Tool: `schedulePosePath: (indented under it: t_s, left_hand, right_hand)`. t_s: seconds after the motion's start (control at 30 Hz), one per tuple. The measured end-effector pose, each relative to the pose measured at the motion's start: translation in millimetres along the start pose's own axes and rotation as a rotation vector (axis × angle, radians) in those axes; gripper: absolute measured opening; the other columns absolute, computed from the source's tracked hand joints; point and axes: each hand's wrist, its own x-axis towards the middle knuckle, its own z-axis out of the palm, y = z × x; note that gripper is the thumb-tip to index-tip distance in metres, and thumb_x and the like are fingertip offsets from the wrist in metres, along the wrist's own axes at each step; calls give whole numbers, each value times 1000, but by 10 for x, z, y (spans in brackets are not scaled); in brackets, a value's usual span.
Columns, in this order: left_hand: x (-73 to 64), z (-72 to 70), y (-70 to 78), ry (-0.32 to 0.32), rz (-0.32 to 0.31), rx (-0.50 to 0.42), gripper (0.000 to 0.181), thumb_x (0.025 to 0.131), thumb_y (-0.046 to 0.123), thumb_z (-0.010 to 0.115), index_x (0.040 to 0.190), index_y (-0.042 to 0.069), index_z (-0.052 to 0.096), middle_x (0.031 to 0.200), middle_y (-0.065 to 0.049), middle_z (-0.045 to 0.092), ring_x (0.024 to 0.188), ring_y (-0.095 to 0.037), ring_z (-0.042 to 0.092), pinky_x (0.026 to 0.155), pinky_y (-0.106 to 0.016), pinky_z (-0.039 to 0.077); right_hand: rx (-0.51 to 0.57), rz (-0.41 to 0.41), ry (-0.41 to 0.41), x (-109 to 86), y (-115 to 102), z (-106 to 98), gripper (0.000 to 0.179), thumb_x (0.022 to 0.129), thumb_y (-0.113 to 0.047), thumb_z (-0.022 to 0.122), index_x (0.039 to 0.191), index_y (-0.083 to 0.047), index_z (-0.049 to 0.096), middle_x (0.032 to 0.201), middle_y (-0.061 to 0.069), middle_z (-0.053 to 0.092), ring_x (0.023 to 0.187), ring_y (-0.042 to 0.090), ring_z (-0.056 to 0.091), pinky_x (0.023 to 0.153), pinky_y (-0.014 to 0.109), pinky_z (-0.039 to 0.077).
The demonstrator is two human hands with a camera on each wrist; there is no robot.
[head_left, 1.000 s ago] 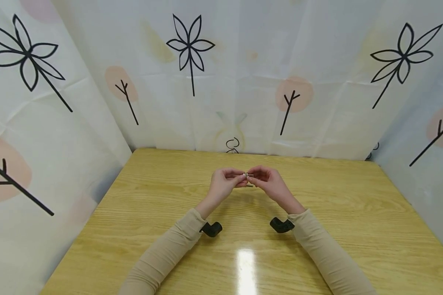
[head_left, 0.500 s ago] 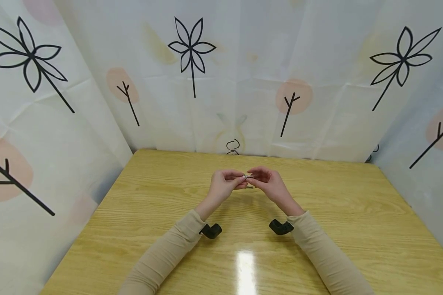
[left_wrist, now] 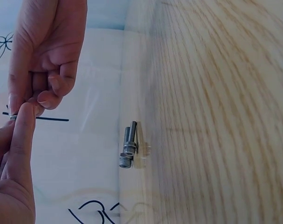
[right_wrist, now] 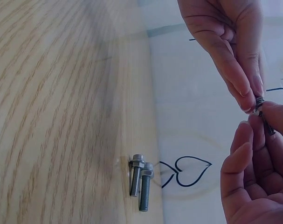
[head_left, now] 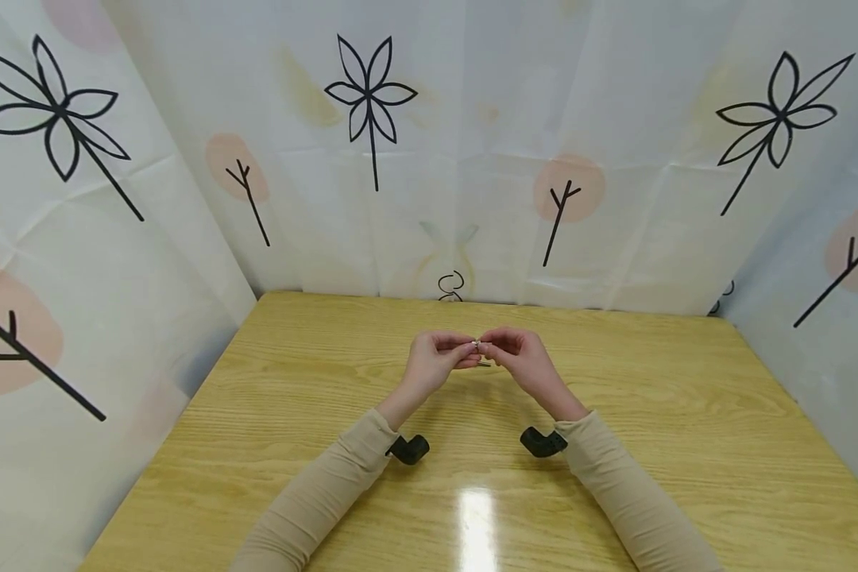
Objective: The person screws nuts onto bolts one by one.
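My left hand [head_left: 434, 355] and right hand [head_left: 522, 356] meet above the far middle of the table. Between their fingertips is a small metal bolt [right_wrist: 271, 130], its threaded shank pointing toward the right hand. In the right wrist view, the left thumb and fingers pinch it at the head end. The right thumb and fingers pinch it beside the head; a nut there is mostly covered. Below the hands, two bolts [right_wrist: 145, 191] lie side by side on the table, each with a nut close to its head. The left wrist view also catches these two bolts [left_wrist: 129, 142].
A wood-grain table [head_left: 314, 365] spreads beneath both arms. White curtains [head_left: 443, 159] printed with flowers and trees stand along its back and sides. Black wrist-worn camera mounts [head_left: 409, 449] jut inward from both sleeves.
Both hands stay together around the bolt. Right fingertips shift slightly on it, while the head view tilts a little. The two bolts on the table stay put.
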Motion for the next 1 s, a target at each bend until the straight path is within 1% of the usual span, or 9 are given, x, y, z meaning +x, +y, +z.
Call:
schedulePosePath:
  t_s: [0.13, 0.23, 0.4, 0.5, 0.63, 0.73, 0.8, 0.9, 1.0]
  left_hand:
    - [3, -7, -10, 2, 3, 1, 19, 89, -4, 63, 105, -13, 67, 94, -26, 68, 84, -29, 70, 84, -49, 56]
    - [5, -10, -15, 5, 10, -6, 18, 89, -4, 63, 105, -13, 67, 93, -25, 68, 82, -28, 70, 84, -50, 56]
    - [8, -8, -17, 10, 23, -7, 17, 89, -6, 63, 104, -14, 67, 91, -25, 69, 80, -26, 71, 80, -45, 59]
    - [11, -8, -22, 13, 26, -3, 17, 89, -6, 63, 103, -14, 67, 90, -24, 69, 79, -26, 71, 77, -42, 60]
    - [21, -12, -39, 8, 42, 8, 18, 89, -3, 64, 103, -13, 67, 91, -24, 69, 81, -28, 70, 77, -42, 60]
    - [27, -13, -48, 5, 48, 8, 19, 89, -1, 64, 104, -13, 67, 92, -24, 69, 83, -29, 70, 79, -44, 59]
    - [26, -12, -47, 7, 44, 4, 19, 89, -1, 65, 104, -13, 67, 92, -25, 69, 83, -30, 70, 80, -46, 58]
    - [17, -13, -33, 10, 40, -5, 19, 89, -2, 64, 104, -13, 67, 91, -26, 68, 82, -30, 70, 82, -50, 57]
    - [5, -10, -17, 6, 45, -3, 18, 89, -3, 64, 105, -13, 67, 92, -26, 68, 82, -30, 70, 83, -51, 56]
  right_hand:
    - [6, -5, -1, 54, 160, -7, 21, 97, -13, 60, 106, 5, 65, 96, 25, 63, 74, 20, 55, 62, 26, 49]
    - [29, -7, 14, 91, 283, -8, 21, 95, -13, 62, 110, 3, 64, 100, 19, 64, 83, 27, 60, 69, 33, 55]
    - [46, -24, 17, 94, 272, -2, 21, 92, -7, 66, 109, 5, 64, 103, 17, 65, 92, 33, 62, 80, 48, 55]
    - [19, -26, 4, 65, 155, 2, 20, 93, -6, 64, 108, 7, 64, 101, 18, 65, 90, 34, 62, 76, 43, 56]
    - [-23, -32, -19, 26, 2, 9, 19, 97, -7, 58, 106, 9, 64, 95, 22, 64, 77, 26, 59, 64, 29, 51]
    - [-20, -30, -21, 32, 12, 13, 21, 99, -9, 56, 106, 8, 64, 94, 24, 64, 74, 29, 56, 60, 26, 48]
    - [5, -30, -8, 47, 88, 14, 21, 97, -11, 58, 109, 7, 62, 96, 22, 64, 78, 31, 59, 63, 29, 52]
    - [48, -50, 19, 72, 235, 12, 23, 94, -13, 64, 111, 3, 62, 101, 17, 64, 88, 34, 61, 73, 42, 56]
    - [61, -82, 28, 75, 271, 10, 23, 92, -11, 66, 110, 2, 64, 103, 16, 65, 93, 28, 63, 81, 45, 56]
